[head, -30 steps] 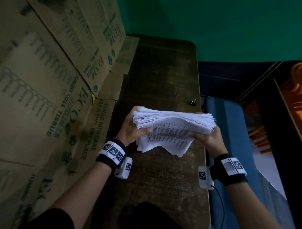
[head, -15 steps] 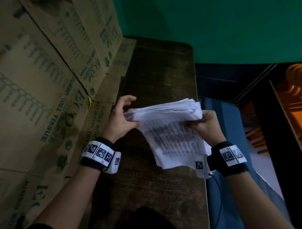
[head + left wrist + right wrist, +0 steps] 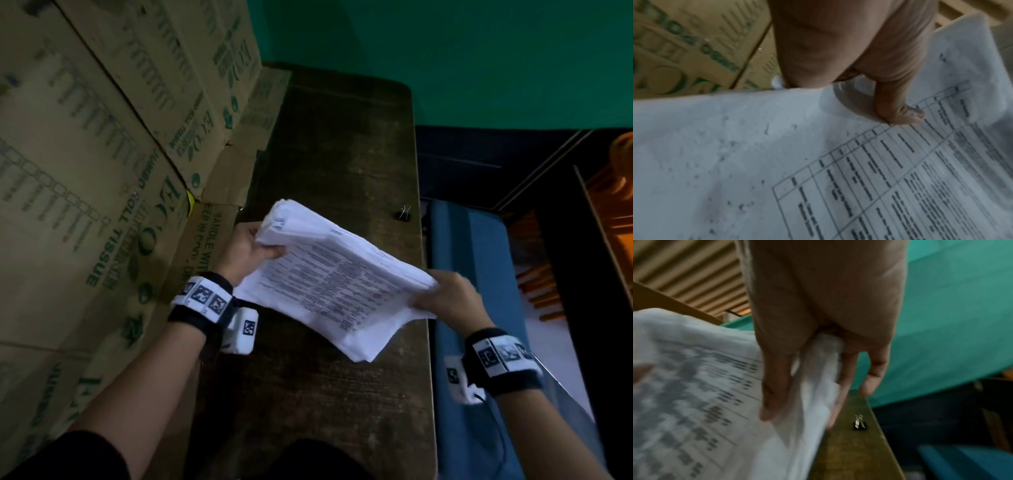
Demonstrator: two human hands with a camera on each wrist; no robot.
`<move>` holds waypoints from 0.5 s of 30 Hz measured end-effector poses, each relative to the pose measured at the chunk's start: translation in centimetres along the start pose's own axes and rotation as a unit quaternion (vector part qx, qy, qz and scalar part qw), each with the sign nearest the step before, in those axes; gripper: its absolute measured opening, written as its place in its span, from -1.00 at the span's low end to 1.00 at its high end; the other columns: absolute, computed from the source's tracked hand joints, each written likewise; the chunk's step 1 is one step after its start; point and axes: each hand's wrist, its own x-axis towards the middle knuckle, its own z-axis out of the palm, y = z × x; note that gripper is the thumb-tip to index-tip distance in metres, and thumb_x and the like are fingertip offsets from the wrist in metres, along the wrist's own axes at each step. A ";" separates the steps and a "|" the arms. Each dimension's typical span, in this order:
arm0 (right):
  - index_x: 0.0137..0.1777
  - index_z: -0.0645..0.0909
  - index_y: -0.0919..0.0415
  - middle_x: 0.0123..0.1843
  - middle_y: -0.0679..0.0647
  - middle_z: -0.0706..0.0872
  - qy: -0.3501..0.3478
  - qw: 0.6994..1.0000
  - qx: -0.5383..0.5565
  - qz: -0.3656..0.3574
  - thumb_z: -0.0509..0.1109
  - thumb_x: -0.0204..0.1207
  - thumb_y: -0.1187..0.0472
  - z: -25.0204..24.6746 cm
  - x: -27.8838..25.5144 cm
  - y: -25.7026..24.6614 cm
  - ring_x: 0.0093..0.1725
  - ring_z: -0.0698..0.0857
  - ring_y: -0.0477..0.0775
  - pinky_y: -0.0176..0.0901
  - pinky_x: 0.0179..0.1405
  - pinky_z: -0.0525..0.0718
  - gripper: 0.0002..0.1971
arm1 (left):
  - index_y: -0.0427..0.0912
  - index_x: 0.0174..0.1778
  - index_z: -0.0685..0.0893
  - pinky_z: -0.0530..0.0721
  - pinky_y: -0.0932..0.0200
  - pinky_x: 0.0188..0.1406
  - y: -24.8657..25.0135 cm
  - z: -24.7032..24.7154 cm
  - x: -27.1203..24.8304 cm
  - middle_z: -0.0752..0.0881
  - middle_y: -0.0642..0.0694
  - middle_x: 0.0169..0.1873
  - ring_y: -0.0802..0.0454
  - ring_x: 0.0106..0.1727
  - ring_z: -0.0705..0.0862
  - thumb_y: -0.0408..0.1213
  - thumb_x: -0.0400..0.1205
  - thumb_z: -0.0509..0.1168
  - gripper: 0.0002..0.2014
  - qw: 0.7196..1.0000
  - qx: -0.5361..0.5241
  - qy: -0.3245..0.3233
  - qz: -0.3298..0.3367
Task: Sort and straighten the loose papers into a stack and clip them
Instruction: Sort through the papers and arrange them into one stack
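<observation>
A thick stack of white printed papers [image 3: 337, 277] hangs tilted above the dark wooden table [image 3: 342, 144], its edges uneven. My left hand [image 3: 255, 248] grips the stack's far left corner, the thumb pressing on the top sheet [image 3: 818, 162]. At the stack's right edge my right hand [image 3: 442, 296] pinches the sheets, thumb on the printed side and fingers behind the stack of papers [image 3: 705, 386]. A small black binder clip [image 3: 405, 214] stands near the table's right edge, apart from both hands, and shows as the binder clip [image 3: 859, 423] in the right wrist view.
Tall cardboard boxes [image 3: 102, 171] with green print wall off the table's left side. A green wall [image 3: 445, 51] rises behind. To the right of the table sits a blue surface [image 3: 472, 274], lower down, with orange objects [image 3: 609, 178] beyond it.
The stack has been turned and lowered: its far corner now points up-left and the sheet faces me. My right hand slid from the top edge down to the right edge; the left regripped the corner.
</observation>
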 end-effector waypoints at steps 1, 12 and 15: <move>-0.23 0.69 0.04 -0.44 -0.16 0.72 0.016 0.995 0.102 -0.009 0.67 0.19 0.17 0.2 -0.2 1.1 -0.34 0.68 -0.18 -0.24 -0.39 0.58 -0.78 | 0.00 -0.18 0.71 0.61 -0.20 0.24 -0.6 -0.7 0.1 0.76 0.03 -0.17 -0.02 -0.02 0.71 -0.52 0.37 0.54 -0.69 1.000 -0.017 0.005 -0.018; 0.12 0.65 0.25 0.05 0.21 0.78 -0.040 0.916 0.386 0.098 0.61 0.37 0.36 9.2 1.3 3.2 -0.03 0.73 0.02 0.01 -0.04 0.72 -0.67 | -0.09 -0.09 0.73 0.66 -0.03 0.09 -5.3 1.2 -1.5 0.82 0.07 -0.15 0.05 -0.07 0.78 -0.50 0.37 0.55 -0.70 0.975 -0.157 0.143 -0.064; 0.54 0.38 0.27 0.50 0.27 0.52 0.013 0.885 0.412 0.219 0.49 0.52 0.03 10.6 2.0 2.4 0.19 0.59 -0.08 -0.27 0.30 0.47 -0.34 | -0.20 0.21 0.66 0.61 -0.18 0.31 -6.8 1.3 -2.4 0.73 -0.13 0.19 -0.12 0.23 0.69 -0.31 0.36 0.60 -0.51 0.971 -0.130 0.190 -0.069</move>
